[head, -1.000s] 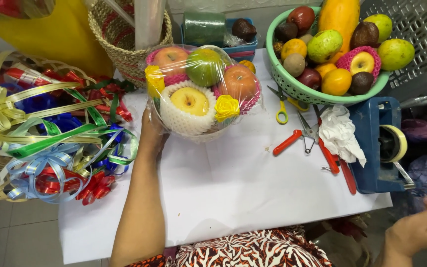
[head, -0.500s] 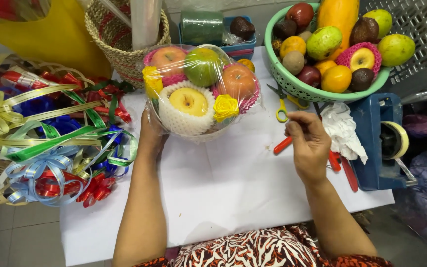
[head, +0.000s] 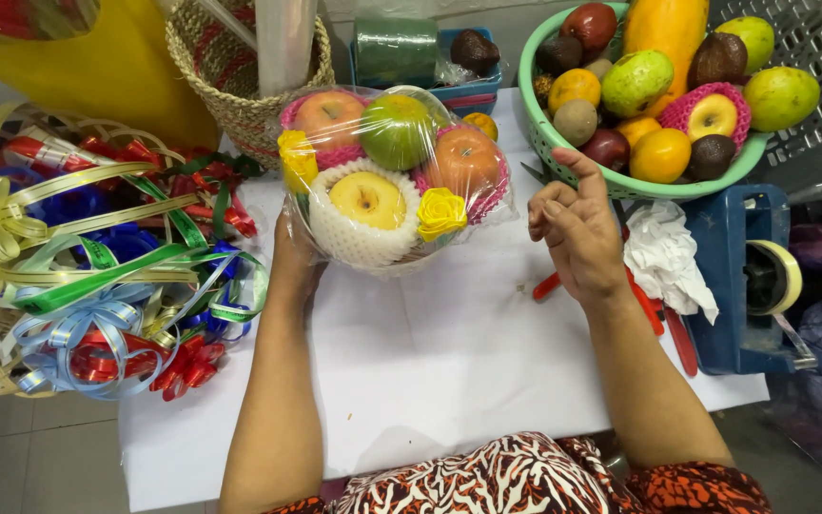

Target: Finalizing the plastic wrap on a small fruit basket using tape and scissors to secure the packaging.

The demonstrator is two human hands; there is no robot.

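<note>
Head view: my left hand [head: 295, 262] cups the lower-left side of the wrapped fruit basket [head: 387, 176], fingers under the film, mostly hidden; they look clamped on it. The basket sits on the white table [head: 430, 362], tilted toward me. My right hand [head: 575, 228] hovers just right of the basket, not touching it, fingers curled loosely together, thumb up, holding nothing. Red scissors [head: 654, 305] lie under that hand, right of the basket. A green fruit bowl [head: 563, 143] is up-right of the basket, ribbon bows [head: 97, 266] left of it, a tape dispenser [head: 749, 281] far right.
</note>
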